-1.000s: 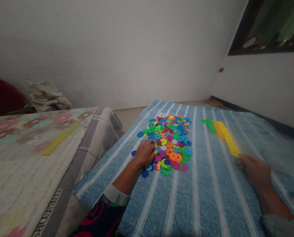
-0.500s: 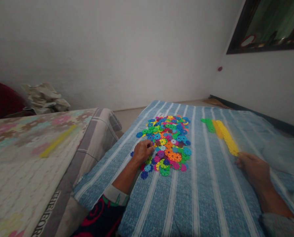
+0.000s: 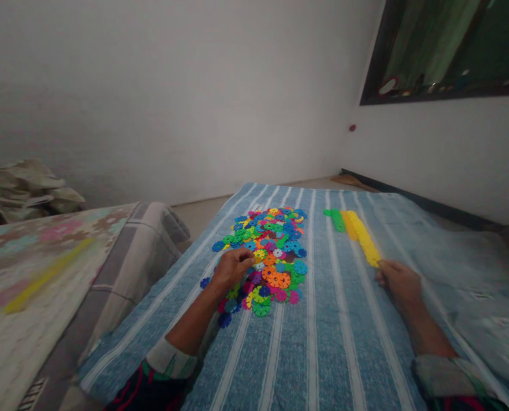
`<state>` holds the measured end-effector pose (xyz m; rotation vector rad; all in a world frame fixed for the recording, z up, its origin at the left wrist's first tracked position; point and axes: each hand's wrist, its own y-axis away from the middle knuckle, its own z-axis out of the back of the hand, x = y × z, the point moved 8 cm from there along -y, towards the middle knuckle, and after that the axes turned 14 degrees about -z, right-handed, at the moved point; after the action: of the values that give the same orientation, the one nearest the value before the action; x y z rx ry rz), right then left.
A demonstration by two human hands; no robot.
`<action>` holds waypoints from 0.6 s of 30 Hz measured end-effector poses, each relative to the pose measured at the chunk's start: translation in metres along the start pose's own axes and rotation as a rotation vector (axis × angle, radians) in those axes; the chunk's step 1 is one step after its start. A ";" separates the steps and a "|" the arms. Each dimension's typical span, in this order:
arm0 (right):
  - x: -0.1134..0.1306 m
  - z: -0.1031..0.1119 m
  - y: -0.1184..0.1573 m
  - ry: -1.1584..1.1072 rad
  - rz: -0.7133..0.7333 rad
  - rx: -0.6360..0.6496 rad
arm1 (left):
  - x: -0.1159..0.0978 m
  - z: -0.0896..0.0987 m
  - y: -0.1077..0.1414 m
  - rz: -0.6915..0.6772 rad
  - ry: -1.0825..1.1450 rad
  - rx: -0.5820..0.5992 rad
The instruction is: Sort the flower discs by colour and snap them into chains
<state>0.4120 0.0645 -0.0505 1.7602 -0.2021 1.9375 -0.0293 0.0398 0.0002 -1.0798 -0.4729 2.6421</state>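
Flower-shaped plastic discs point(image 3: 275, 278) in many colours lie in a loose pile on a blue striped cloth point(image 3: 323, 342). My left hand point(image 3: 233, 268) is at the left side of this pile, its fingers pinched together beside a yellow disc point(image 3: 259, 255). Whatever may be between those fingertips is hidden. To the right, a row of overlapping discs runs from green point(image 3: 336, 220) through orange point(image 3: 350, 226) to yellow point(image 3: 366, 240). At the near end of the row, my right hand point(image 3: 400, 282) pinches the last yellow disc.
A bed-like surface with a floral cover point(image 3: 83, 228) stands left of the cloth, with a blurred yellow strip point(image 3: 49, 277) over it. Clear, filmy plastic point(image 3: 489, 319) lies at the right. A white wall point(image 3: 173, 103) rises behind.
The view has swung to the right, so everything appears further left. My left fingertips have shifted slightly right over the pile, up to the yellow disc. My right hand stays at the row's end.
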 end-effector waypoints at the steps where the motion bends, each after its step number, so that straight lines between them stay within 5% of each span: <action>1: 0.000 -0.002 -0.002 -0.015 0.008 0.022 | -0.010 -0.005 -0.008 -0.022 0.018 0.010; 4: -0.003 -0.006 -0.009 -0.067 0.011 0.039 | -0.042 -0.035 -0.036 -0.088 0.104 0.072; 9: -0.007 -0.011 -0.018 -0.106 0.033 0.074 | -0.086 -0.116 -0.088 -0.119 0.203 0.215; 18: -0.007 -0.018 -0.022 -0.124 0.031 0.098 | -0.104 -0.237 -0.171 -0.008 0.072 0.213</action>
<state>0.4068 0.0898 -0.0645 1.9542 -0.1814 1.8894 0.2294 0.2085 -0.0284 -1.0976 -0.1757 2.5658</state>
